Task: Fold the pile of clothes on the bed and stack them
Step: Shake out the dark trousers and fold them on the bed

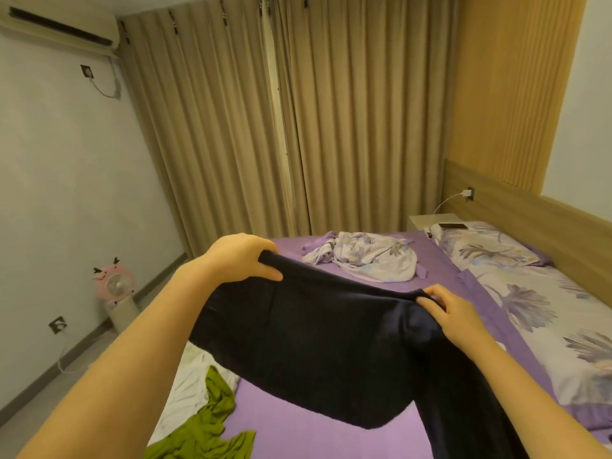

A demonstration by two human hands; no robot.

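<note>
We hold the dark garment [311,352] up over the bed [275,432], left hand [241,260] and right hand [453,316] each pinching its top edge. We should pull that edge taut and level, then lay it flat before folding.

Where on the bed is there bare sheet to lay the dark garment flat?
Bare purple sheet lies under the dark garment, between the green garment and the floral quilt. Crowded: white clothes at left, crumpled floral cloth farther away.
</note>
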